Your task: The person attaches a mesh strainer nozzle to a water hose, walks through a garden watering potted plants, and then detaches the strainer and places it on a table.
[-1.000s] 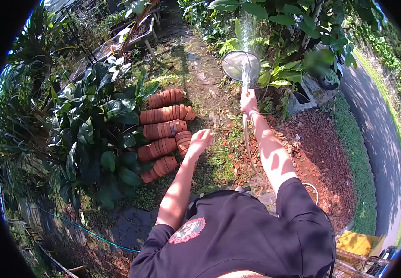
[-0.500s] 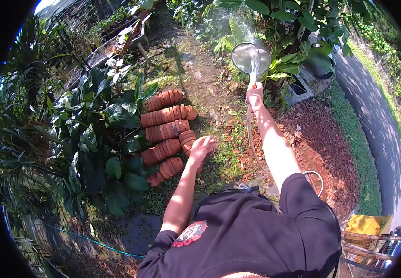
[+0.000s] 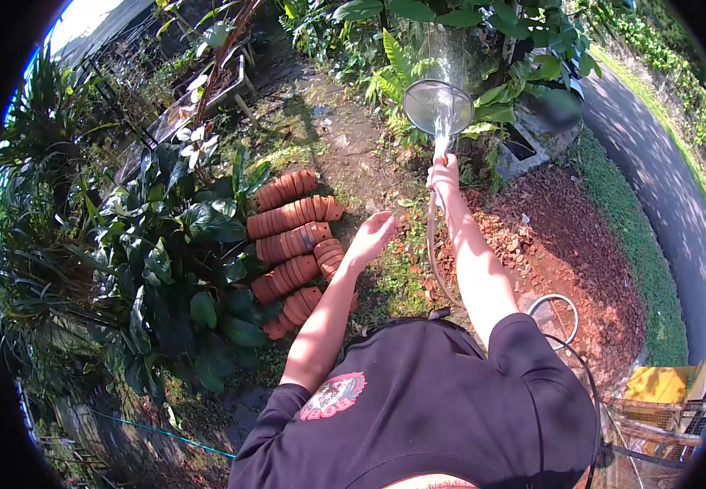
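My right hand (image 3: pixel 444 173) is closed around the end of a hose (image 3: pixel 432 244), and water (image 3: pixel 443 122) sprays from it toward the plants ahead. Just beyond that hand is a round mesh disc (image 3: pixel 426 96) with a dark rim, in line with the spray; I cannot tell whether the hand also holds it. My left hand (image 3: pixel 375 235) is held out with nothing in it, its fingers loosely extended. Nearest to it, on the left, terracotta pots (image 3: pixel 294 216) lie on their sides, nested in several rows on the ground.
Large-leaved plants (image 3: pixel 157 269) crowd the left side. On the right are a heap of reddish rubble (image 3: pixel 565 220), a concrete-edged box (image 3: pixel 524 155) and a paved road (image 3: pixel 655 163). A loop of hose (image 3: pixel 561 306) lies by my right side. Ferns (image 3: pixel 394 65) grow ahead.
My left hand has moved up and to the right, away from the pots. My right hand still holds the spraying hose, shifted slightly in view.
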`<state>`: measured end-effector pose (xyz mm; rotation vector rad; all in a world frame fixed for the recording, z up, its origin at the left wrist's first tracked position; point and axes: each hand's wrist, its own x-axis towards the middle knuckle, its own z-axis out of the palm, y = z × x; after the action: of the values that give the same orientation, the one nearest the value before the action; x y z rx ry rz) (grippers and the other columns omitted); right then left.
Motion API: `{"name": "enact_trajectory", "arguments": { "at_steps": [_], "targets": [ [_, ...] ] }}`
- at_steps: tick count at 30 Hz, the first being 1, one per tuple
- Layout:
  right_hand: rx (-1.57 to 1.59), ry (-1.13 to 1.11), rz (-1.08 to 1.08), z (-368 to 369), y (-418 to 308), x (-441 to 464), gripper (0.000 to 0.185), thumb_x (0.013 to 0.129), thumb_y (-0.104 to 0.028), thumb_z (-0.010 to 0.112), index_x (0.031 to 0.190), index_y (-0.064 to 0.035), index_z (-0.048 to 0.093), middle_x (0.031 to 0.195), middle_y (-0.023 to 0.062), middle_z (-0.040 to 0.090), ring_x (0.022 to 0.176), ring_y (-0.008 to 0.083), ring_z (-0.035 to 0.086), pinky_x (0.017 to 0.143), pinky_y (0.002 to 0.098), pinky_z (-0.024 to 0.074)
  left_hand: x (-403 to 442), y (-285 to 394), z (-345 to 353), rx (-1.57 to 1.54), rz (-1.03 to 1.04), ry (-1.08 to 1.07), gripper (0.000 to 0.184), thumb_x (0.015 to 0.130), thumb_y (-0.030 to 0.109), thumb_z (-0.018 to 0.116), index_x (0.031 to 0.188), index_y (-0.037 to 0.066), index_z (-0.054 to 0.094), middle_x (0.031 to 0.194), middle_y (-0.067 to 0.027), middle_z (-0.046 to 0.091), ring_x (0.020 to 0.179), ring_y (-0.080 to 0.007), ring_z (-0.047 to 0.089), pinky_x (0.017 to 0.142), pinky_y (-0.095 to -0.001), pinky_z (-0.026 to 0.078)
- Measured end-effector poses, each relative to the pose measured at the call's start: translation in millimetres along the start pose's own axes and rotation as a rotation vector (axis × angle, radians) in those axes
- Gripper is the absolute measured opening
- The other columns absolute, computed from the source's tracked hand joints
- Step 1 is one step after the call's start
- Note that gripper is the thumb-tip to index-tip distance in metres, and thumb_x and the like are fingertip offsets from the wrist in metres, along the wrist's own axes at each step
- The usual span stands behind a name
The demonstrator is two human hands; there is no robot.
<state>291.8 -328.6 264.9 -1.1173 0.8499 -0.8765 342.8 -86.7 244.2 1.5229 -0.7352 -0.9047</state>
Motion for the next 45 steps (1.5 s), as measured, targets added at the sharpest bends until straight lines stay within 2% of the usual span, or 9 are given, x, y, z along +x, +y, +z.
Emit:
{"name": "enact_trajectory", "arguments": {
  "at_steps": [5, 9, 11, 16, 24, 31, 35, 36, 45],
  "targets": [
    [0.193, -0.239, -0.068, 2.1, -2.2, 7.8, 0.024, 0.099, -0.017, 0.051, 0.118, -0.0089, 0.039, 0.066, 0.0017, 0.048, 0.045, 0.0095, 0.044, 0.039, 0.0272, 0.0357, 53.0, 23.4, 57.9, 0.069, 0.025, -0.133, 0.055, 0.099, 0.043, 0.052, 0.135, 0.001, 0.048, 0.124, -0.0117, 0.061, 0.110, -0.0183, 0.059, 0.098, -0.0325, 0.044],
    [0.223, -0.199, 0.062, 0.7, -36.1, 10.9, 0.020, 0.103, -0.024, 0.045, 0.115, -0.0098, 0.040, 0.066, -0.0001, 0.045, 0.049, 0.0085, 0.042, 0.041, 0.0261, 0.0365, 73.0, 18.8, 84.6, 0.038, -0.064, -0.295, 0.045, 0.102, 0.041, 0.047, 0.125, 0.005, 0.058, 0.105, -0.0070, 0.068, 0.100, -0.0154, 0.061, 0.094, -0.0324, 0.045],
    [0.236, -0.199, 0.104, -5.7, -44.9, 16.6, 0.018, 0.104, -0.027, 0.042, 0.113, -0.0108, 0.040, 0.066, -0.0002, 0.044, 0.049, 0.0087, 0.040, 0.042, 0.0257, 0.0367, 76.5, -3.5, 97.5, 0.056, 0.073, -0.177, 0.040, 0.104, 0.040, 0.043, 0.111, 0.005, 0.062, 0.084, -0.0012, 0.062, 0.082, -0.0134, 0.058, 0.082, -0.0312, 0.049],
    [0.178, -0.186, 0.038, -19.8, -49.8, 50.1, 0.025, 0.106, -0.030, 0.037, 0.114, -0.0084, 0.046, 0.067, 0.0005, 0.043, 0.050, 0.0099, 0.041, 0.046, 0.0276, 0.0395, 115.9, -22.8, 126.3, -0.055, 0.068, 0.027, 0.035, 0.104, 0.039, 0.041, 0.092, 0.008, 0.053, 0.070, 0.0050, 0.047, 0.060, -0.0086, 0.046, 0.054, -0.0254, 0.040],
    [0.304, -0.270, -0.009, -20.3, -39.2, 73.5, 0.035, 0.106, -0.035, 0.037, 0.115, -0.0030, 0.045, 0.067, -0.0003, 0.043, 0.049, 0.0094, 0.041, 0.043, 0.0273, 0.0365, 123.1, 20.7, 137.9, 0.388, 0.073, 0.171, 0.043, 0.104, 0.043, 0.038, 0.103, 0.004, 0.056, 0.070, -0.0091, 0.055, 0.064, -0.0199, 0.053, 0.060, -0.0388, 0.044],
    [0.147, -0.319, -0.045, -22.1, -30.1, 71.4, 0.037, 0.106, -0.038, 0.033, 0.101, -0.0047, 0.048, 0.060, -0.0008, 0.046, 0.045, 0.0104, 0.045, 0.041, 0.0263, 0.0383, 132.1, 33.9, 133.1, 0.490, 0.144, 0.186, 0.045, 0.104, 0.042, 0.038, 0.102, 0.001, 0.056, 0.091, -0.0226, 0.063, 0.083, -0.0364, 0.061, 0.074, -0.0474, 0.047],
    [0.140, -0.299, -0.097, -18.1, -40.3, 65.7, 0.035, 0.106, -0.036, 0.033, 0.101, -0.0043, 0.048, 0.065, 0.0017, 0.052, 0.052, 0.0125, 0.050, 0.049, 0.0275, 0.0435, 134.4, 27.2, 124.2, 0.065, 0.226, 0.090, 0.036, 0.104, 0.040, 0.037, 0.122, 0.012, 0.051, 0.074, -0.0017, 0.051, 0.056, -0.0126, 0.048, 0.050, -0.0291, 0.041],
    [0.154, -0.346, -0.073, -23.1, -43.6, 65.1, 0.033, 0.106, -0.033, 0.035, 0.107, -0.0022, 0.049, 0.075, 0.0045, 0.059, 0.063, 0.0133, 0.055, 0.059, 0.0283, 0.0479, 130.3, 41.2, 126.3, -0.133, 0.077, 0.087, 0.038, 0.104, 0.040, 0.039, 0.134, 0.017, 0.044, 0.070, 0.0061, 0.042, 0.053, -0.0033, 0.038, 0.046, -0.0194, 0.034],
    [-0.062, -0.466, -0.099, -37.8, -40.2, 69.7, 0.029, 0.104, -0.025, 0.046, 0.116, -0.0005, 0.055, 0.085, 0.0038, 0.062, 0.079, 0.0124, 0.059, 0.070, 0.0250, 0.0480, 158.6, 55.2, 136.0, -0.169, 0.117, 0.290, 0.033, 0.100, 0.038, 0.054, 0.123, 0.016, 0.061, 0.069, 0.0079, 0.046, 0.054, -0.0027, 0.040, 0.048, -0.0194, 0.035]
  ]
}}
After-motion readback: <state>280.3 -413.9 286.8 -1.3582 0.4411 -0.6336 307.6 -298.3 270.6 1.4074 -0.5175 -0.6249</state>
